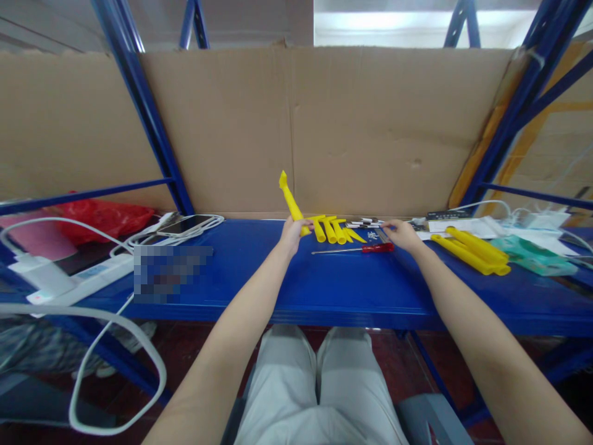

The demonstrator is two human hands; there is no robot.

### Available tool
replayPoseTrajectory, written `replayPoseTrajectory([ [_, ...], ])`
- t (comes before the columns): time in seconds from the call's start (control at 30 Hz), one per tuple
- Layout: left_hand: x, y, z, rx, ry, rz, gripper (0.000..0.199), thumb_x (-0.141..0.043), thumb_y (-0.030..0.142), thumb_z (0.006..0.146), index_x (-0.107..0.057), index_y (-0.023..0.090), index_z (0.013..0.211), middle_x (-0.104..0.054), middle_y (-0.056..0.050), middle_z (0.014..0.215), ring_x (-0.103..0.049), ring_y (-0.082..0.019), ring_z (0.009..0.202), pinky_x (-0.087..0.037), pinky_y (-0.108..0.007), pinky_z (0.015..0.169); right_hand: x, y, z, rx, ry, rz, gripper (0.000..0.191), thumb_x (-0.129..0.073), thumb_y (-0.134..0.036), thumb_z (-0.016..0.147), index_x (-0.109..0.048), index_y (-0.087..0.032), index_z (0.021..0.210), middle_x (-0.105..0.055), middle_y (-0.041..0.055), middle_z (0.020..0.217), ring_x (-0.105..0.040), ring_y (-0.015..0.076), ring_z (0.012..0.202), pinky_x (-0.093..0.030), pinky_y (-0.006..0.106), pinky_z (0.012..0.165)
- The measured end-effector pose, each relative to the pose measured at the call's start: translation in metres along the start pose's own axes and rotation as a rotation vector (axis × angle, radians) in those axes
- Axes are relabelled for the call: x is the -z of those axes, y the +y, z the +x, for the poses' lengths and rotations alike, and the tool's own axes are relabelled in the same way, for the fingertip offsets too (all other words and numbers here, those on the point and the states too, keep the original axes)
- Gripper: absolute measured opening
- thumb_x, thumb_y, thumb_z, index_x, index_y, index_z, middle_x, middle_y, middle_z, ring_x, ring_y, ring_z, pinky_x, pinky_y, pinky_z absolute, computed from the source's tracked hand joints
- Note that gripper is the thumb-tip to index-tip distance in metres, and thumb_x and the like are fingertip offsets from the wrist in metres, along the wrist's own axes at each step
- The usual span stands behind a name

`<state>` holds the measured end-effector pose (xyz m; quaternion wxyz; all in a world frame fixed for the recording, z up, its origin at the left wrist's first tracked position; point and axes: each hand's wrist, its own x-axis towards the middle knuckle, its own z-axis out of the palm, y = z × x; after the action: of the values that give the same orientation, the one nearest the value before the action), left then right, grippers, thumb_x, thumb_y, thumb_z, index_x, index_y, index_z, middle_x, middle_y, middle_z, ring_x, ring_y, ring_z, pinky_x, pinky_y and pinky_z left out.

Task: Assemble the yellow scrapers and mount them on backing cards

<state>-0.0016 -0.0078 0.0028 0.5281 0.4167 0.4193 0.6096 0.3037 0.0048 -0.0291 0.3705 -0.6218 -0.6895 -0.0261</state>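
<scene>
My left hand [293, 233] is closed around the lower end of a long yellow plastic piece [291, 199], which stands up tilted with its pointed tip against the cardboard backdrop. My right hand [402, 235] reaches to the small parts, its thumb and fingers pinched together; what they hold, if anything, is too small to make out. Just left of its fingertips lie thin black-and-white parts [365, 223] and some tiny silvery pieces [372, 235]. A screwdriver with a red handle [377, 248] lies below them. Several short yellow tubes [330, 231] rest between my hands.
Larger yellow tubes [470, 252] lie at right beside a green plastic packet [537, 256]. A white power strip [88, 281], cables and a phone [185, 225] occupy the left. Cardboard [361, 123] closes off the back of the blue table [343, 284]; blue posts [148, 117] flank it.
</scene>
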Motion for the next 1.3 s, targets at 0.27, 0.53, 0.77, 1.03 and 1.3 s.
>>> replayPoseTrajectory([
  [0.27, 0.001, 0.000, -0.001, -0.015, 0.056, 0.147, 0.030, -0.059, 0.008, 0.067, -0.047, 0.020, 0.092, -0.057, 0.007, 0.057, -0.048, -0.007, 0.037, -0.038, -0.019, 0.043, 0.000, 0.002, 0.000, 0.029, 0.001, 0.012, 0.021, -0.051, -0.018, 0.074, -0.070, -0.017, 0.085, -0.070, 0.0049, 0.070, -0.065, 0.0204, 0.073, -0.050, 0.031, 0.073],
  [0.53, 0.000, 0.001, -0.005, -0.062, 0.024, 0.146, 0.008, -0.050, 0.022, 0.085, -0.050, 0.020, 0.093, -0.056, 0.006, 0.057, -0.043, -0.005, 0.034, -0.034, -0.017, 0.038, -0.001, 0.001, 0.000, 0.003, -0.009, 0.010, 0.022, -0.052, -0.018, 0.075, -0.070, -0.016, 0.087, -0.070, 0.0053, 0.072, -0.065, 0.0195, 0.071, -0.050, 0.031, 0.072],
  [0.77, 0.002, -0.006, -0.001, -0.222, -0.023, 0.362, 0.016, -0.046, 0.028, 0.090, -0.054, 0.018, 0.100, -0.055, 0.005, 0.055, -0.041, -0.006, 0.033, -0.034, -0.017, 0.039, 0.002, -0.003, -0.003, -0.017, -0.031, -0.019, 0.025, -0.051, -0.019, 0.077, -0.071, -0.014, 0.091, -0.070, 0.0062, 0.072, -0.065, 0.0195, 0.069, -0.050, 0.030, 0.070],
  [1.03, 0.009, -0.017, 0.001, -0.513, -0.180, 1.188, 0.028, -0.047, 0.032, 0.090, -0.063, 0.015, 0.106, -0.069, -0.010, 0.098, -0.065, -0.021, 0.092, -0.047, -0.027, 0.078, 0.002, -0.004, -0.002, 0.006, -0.029, -0.050, 0.024, -0.051, -0.017, 0.076, -0.071, -0.014, 0.089, -0.071, 0.0061, 0.073, -0.065, 0.0190, 0.070, -0.050, 0.029, 0.072],
  [1.3, 0.010, -0.010, -0.009, -0.280, -0.069, 1.566, 0.033, -0.043, 0.033, 0.090, -0.060, 0.017, 0.113, -0.065, -0.015, 0.114, -0.062, -0.028, 0.105, -0.048, -0.033, 0.083, 0.006, -0.010, -0.004, -0.048, -0.075, -0.080, 0.028, -0.050, -0.018, 0.078, -0.070, -0.012, 0.096, -0.072, 0.0085, 0.082, -0.065, 0.0195, 0.073, -0.049, 0.030, 0.074],
])
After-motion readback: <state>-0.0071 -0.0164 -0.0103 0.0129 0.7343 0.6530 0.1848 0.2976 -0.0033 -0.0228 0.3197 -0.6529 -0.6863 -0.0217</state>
